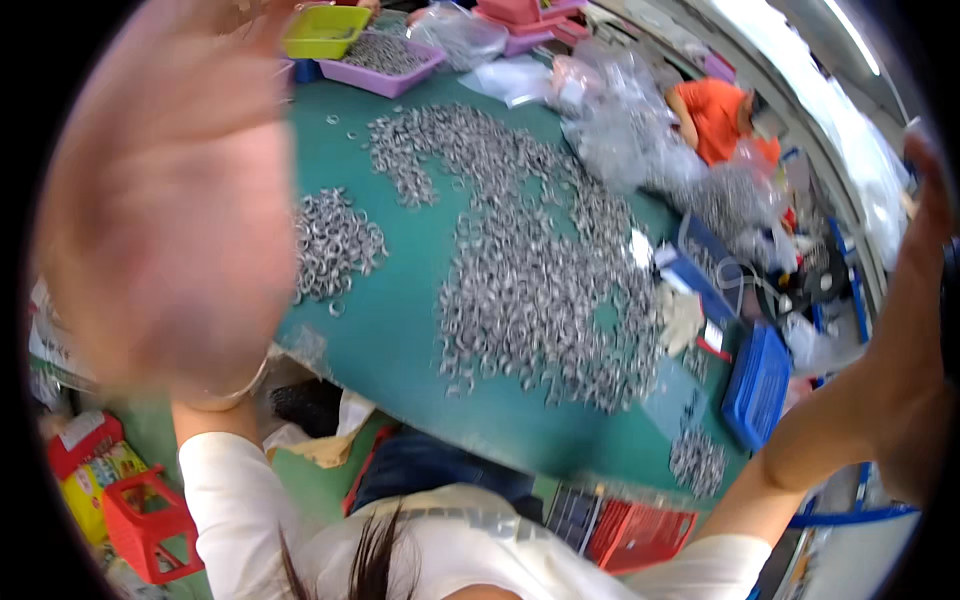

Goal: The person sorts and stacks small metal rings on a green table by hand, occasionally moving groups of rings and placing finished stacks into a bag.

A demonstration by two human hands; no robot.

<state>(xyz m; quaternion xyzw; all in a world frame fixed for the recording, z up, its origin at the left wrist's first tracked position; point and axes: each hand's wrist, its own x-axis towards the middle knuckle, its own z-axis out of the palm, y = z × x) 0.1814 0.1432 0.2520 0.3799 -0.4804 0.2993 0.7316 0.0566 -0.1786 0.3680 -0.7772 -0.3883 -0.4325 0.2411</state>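
Note:
My left hand is raised close to the view, blurred, with its bare palm showing and its fingers running toward the top edge. It looks open and holds nothing I can see. At the right rim my right hand is also lifted, one digit stretched upward; the rest is partly cut off by the rim. Neither hand touches the green table below. A large spread of small grey metal rings covers its middle. A smaller heap of rings lies beside it, partly behind my left hand.
At the back stand a purple tray of small parts and a yellow-green tray. Clear plastic bags crowd the far right side near a person in orange. A blue basket sits right; a red stool stands lower left.

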